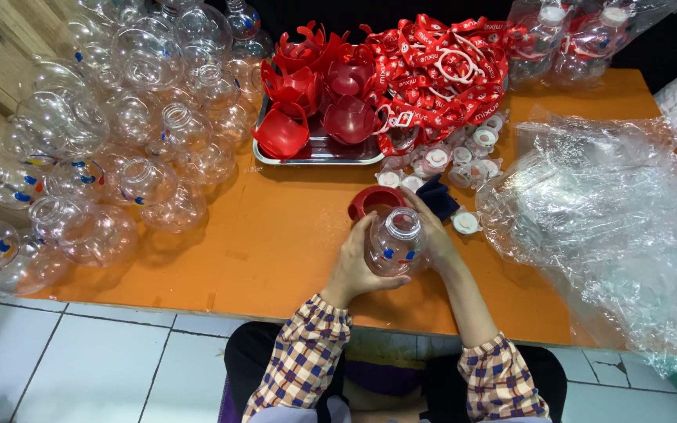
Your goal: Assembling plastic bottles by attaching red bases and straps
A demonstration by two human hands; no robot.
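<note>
Both hands were closed around one clear bottle, held just above the near edge of the orange table. The left hand cupped the bottle's left flank and underside, fingers wrapped round the body. The right hand gripped it from the right and far side, wrist angled in from the person's right. Neither hand was free.

The bottle's long axis ran away from the person and slightly up, its open neck pointing toward the far side of the table. The round body, with blue and red printed marks, faced the camera.

Directly beyond the neck, touching or almost touching the bottle's mouth, lay a red cap, seemingly open side toward the bottle; whether it was already seated on the neck could not be told. The cap lay on the bottle's own axis, about equally near both hands, the left fingertips perhaps closer.

A dark blue cloth lay just right of the cap, by the right fingers. White lids were scattered beyond it.

Further out, a metal tray held more red caps, with a heap of red straps beside it. A pile of empty bottles covered the table's left side. Crumpled clear plastic wrap lay on the right.
</note>
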